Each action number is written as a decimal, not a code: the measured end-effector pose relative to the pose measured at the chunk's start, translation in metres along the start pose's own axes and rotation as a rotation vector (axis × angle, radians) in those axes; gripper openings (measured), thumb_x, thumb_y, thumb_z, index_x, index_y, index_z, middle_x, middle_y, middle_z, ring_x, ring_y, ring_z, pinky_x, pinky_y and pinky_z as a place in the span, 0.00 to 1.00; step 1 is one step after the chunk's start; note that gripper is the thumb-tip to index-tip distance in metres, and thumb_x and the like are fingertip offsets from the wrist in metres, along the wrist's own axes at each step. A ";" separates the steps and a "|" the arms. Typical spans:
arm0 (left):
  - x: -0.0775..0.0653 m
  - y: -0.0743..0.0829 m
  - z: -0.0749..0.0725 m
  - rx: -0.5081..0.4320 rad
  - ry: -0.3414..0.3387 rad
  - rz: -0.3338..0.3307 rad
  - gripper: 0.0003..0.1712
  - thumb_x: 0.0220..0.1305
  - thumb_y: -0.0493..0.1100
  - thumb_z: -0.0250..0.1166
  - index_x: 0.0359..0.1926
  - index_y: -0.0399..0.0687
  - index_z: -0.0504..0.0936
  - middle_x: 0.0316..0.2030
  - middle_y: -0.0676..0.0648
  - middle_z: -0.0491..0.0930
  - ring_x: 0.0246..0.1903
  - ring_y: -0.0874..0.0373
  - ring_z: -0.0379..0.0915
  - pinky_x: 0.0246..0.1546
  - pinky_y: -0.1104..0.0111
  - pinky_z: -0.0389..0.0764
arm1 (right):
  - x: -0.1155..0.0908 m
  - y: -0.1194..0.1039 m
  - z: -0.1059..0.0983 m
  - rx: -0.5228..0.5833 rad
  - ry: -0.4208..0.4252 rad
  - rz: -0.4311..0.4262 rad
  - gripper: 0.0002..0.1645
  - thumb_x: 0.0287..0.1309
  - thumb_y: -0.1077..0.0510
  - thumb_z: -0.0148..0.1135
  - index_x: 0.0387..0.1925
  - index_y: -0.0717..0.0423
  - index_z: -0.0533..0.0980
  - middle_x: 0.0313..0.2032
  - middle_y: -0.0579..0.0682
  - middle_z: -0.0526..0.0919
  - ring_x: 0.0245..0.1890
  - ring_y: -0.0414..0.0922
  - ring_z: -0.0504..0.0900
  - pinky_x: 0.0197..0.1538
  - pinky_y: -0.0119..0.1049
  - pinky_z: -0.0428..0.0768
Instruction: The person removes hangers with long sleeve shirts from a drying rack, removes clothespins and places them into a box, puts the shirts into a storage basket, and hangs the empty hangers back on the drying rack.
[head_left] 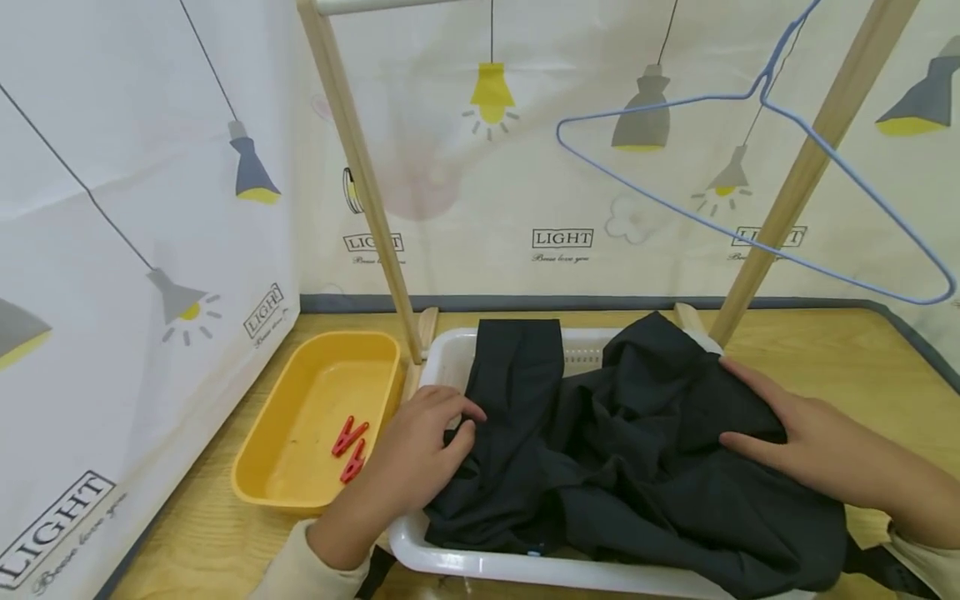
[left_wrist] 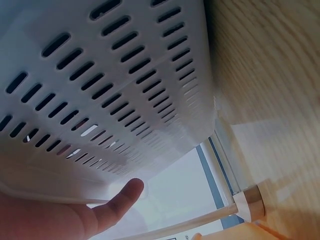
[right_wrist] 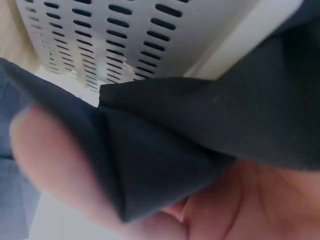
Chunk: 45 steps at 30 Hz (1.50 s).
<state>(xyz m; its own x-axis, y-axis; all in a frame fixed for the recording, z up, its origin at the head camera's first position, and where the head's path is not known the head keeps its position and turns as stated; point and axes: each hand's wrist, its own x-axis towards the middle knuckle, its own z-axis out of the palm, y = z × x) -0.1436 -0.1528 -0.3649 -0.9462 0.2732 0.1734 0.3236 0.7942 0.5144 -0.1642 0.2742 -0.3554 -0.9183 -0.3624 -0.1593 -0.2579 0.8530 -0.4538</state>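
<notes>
A crumpled black garment (head_left: 637, 442) fills much of a white plastic basket (head_left: 495, 567). One flat, straight-edged part lies over the basket's back left side. My left hand (head_left: 420, 442) is at the left rim, its thumb and forefinger pinching the cloth's left edge. In the left wrist view, one finger (left_wrist: 120, 205) shows beside the slotted basket wall; the cloth there is hidden. On the other side, my right hand (head_left: 817, 442) grips the garment's right part, thumb on top. The right wrist view shows a fold of the black cloth (right_wrist: 160, 160) between blurred fingers (right_wrist: 55, 160).
Left of the basket stands a yellow basin (head_left: 300, 400) holding two red clothespins (head_left: 348, 437). A wooden rack (head_left: 367, 183) stands behind, its posts either side. At upper right hangs a blue hanger (head_left: 675, 204). Printed sheeting walls the left and back of the wooden table.
</notes>
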 end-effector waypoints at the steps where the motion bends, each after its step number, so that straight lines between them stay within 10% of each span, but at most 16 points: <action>1: 0.000 0.000 0.000 0.002 0.006 0.003 0.07 0.68 0.45 0.61 0.41 0.58 0.85 0.46 0.56 0.82 0.53 0.58 0.73 0.61 0.57 0.75 | 0.000 0.000 0.000 0.000 0.003 -0.011 0.54 0.67 0.40 0.59 0.80 0.54 0.40 0.63 0.75 0.71 0.52 0.64 0.82 0.43 0.49 0.81; 5: 0.001 0.002 -0.002 0.009 0.015 0.011 0.07 0.68 0.45 0.61 0.41 0.58 0.86 0.45 0.56 0.82 0.53 0.58 0.73 0.60 0.58 0.75 | 0.000 -0.003 0.000 -0.028 0.064 -0.033 0.51 0.67 0.45 0.62 0.77 0.62 0.48 0.59 0.76 0.74 0.49 0.63 0.83 0.42 0.49 0.82; 12: 0.001 0.002 -0.001 0.011 0.008 0.005 0.07 0.68 0.44 0.61 0.40 0.57 0.86 0.45 0.56 0.82 0.52 0.58 0.73 0.60 0.58 0.75 | -0.002 -0.013 -0.005 -0.122 0.245 -0.012 0.28 0.66 0.51 0.64 0.60 0.66 0.75 0.22 0.55 0.83 0.19 0.46 0.79 0.29 0.43 0.78; 19: -0.001 0.001 -0.001 0.014 0.002 -0.005 0.07 0.68 0.44 0.61 0.41 0.58 0.86 0.45 0.56 0.82 0.52 0.57 0.73 0.60 0.58 0.75 | -0.002 -0.014 -0.008 -0.188 0.457 -0.081 0.04 0.57 0.62 0.69 0.33 0.60 0.83 0.25 0.52 0.86 0.21 0.44 0.81 0.25 0.38 0.76; 26: 0.000 0.002 -0.002 0.017 -0.005 -0.003 0.07 0.68 0.45 0.61 0.41 0.59 0.86 0.45 0.56 0.82 0.52 0.58 0.73 0.60 0.58 0.75 | -0.006 -0.025 -0.008 -0.147 0.710 -0.129 0.11 0.52 0.64 0.72 0.39 0.64 0.84 0.31 0.64 0.87 0.23 0.57 0.84 0.27 0.31 0.77; 30: 0.000 0.002 -0.001 0.015 -0.012 0.000 0.07 0.68 0.44 0.61 0.41 0.58 0.86 0.45 0.56 0.82 0.52 0.58 0.73 0.60 0.58 0.75 | -0.008 -0.036 -0.003 -0.093 0.809 -0.200 0.14 0.47 0.66 0.74 0.40 0.59 0.85 0.33 0.60 0.89 0.27 0.37 0.84 0.33 0.16 0.70; 35: 0.000 0.002 -0.001 0.015 -0.011 0.007 0.07 0.68 0.44 0.61 0.41 0.58 0.86 0.45 0.56 0.82 0.53 0.58 0.73 0.60 0.58 0.75 | -0.008 -0.049 0.008 -0.007 0.777 -0.311 0.21 0.43 0.70 0.76 0.42 0.52 0.85 0.36 0.53 0.89 0.34 0.15 0.74 0.36 0.15 0.71; 45: 0.001 0.002 -0.002 0.006 -0.007 0.013 0.07 0.68 0.44 0.61 0.41 0.58 0.86 0.45 0.57 0.83 0.52 0.58 0.73 0.60 0.58 0.75 | -0.008 -0.064 0.024 0.062 0.360 -0.471 0.29 0.58 0.63 0.69 0.58 0.35 0.77 0.53 0.40 0.84 0.51 0.38 0.83 0.50 0.17 0.73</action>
<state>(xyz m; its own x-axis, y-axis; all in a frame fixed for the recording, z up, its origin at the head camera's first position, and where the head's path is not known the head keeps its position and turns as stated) -0.1440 -0.1521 -0.3625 -0.9420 0.2870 0.1742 0.3356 0.7937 0.5073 -0.1329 0.2135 -0.3463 -0.7565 -0.5368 0.3737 -0.6538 0.6040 -0.4558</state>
